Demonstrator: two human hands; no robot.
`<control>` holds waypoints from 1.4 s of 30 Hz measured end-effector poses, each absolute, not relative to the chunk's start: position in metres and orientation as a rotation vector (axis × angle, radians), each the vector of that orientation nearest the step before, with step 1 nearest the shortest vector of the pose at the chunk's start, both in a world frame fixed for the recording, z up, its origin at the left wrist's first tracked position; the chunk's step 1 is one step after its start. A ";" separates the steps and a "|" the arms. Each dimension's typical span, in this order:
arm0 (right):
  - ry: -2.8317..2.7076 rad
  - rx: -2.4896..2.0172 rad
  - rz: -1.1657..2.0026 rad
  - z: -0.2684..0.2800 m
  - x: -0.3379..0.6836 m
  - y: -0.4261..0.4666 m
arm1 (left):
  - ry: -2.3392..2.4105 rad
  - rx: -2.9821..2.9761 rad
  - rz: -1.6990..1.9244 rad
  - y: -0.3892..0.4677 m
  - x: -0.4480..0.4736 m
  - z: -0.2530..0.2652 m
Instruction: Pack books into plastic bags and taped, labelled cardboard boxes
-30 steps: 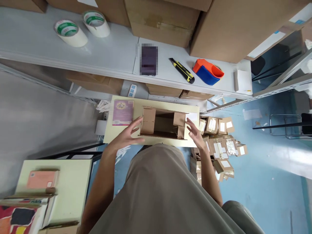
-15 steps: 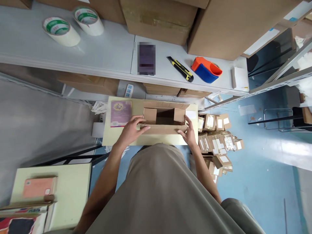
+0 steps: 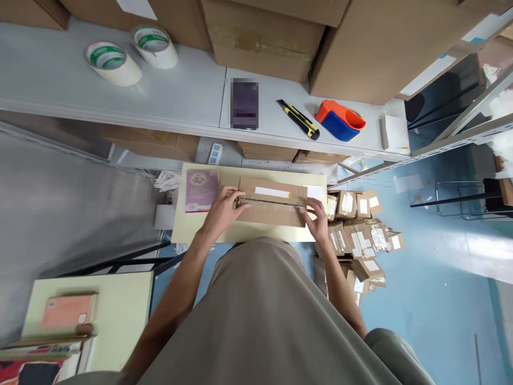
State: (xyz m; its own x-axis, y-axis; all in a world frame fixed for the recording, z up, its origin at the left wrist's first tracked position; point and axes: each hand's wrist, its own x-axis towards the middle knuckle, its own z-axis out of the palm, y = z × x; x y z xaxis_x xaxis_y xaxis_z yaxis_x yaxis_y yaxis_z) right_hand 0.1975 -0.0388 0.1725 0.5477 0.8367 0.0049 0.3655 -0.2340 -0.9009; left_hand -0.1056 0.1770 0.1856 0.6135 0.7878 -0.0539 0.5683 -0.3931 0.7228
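- Carton (image 3: 268, 213): on table (image 3: 190, 227), top folded over.
- Left hand (image 3: 222, 210), right hand (image 3: 316, 220): touching opposite carton ends; whether pinching, cannot tell.
- White label (image 3: 269, 192), carton top: writing illegible.

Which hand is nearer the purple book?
Left. The left hand is beside the purple book; the right hand is farther off, at the right end of the carton.

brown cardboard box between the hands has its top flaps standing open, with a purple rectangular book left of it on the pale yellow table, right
No: the brown cardboard box has its top flaps folded down, not open, nearly meeting at a dark gap, as the head view shows. The purple rectangular book does lie left of it on the pale yellow table.
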 end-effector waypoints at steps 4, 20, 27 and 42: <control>-0.981 -1.828 0.601 0.173 0.194 -0.036 | 1.109 2.010 0.497 0.166 -0.109 0.170; -0.742 -1.836 0.655 0.147 0.202 -0.026 | 1.199 1.861 0.637 0.156 -0.106 0.155; -0.724 -1.838 0.652 0.145 0.201 -0.026 | 1.183 1.877 0.708 0.155 -0.104 0.157; -0.786 -1.768 0.653 0.145 0.202 -0.026 | 1.253 1.803 0.617 0.144 -0.110 0.171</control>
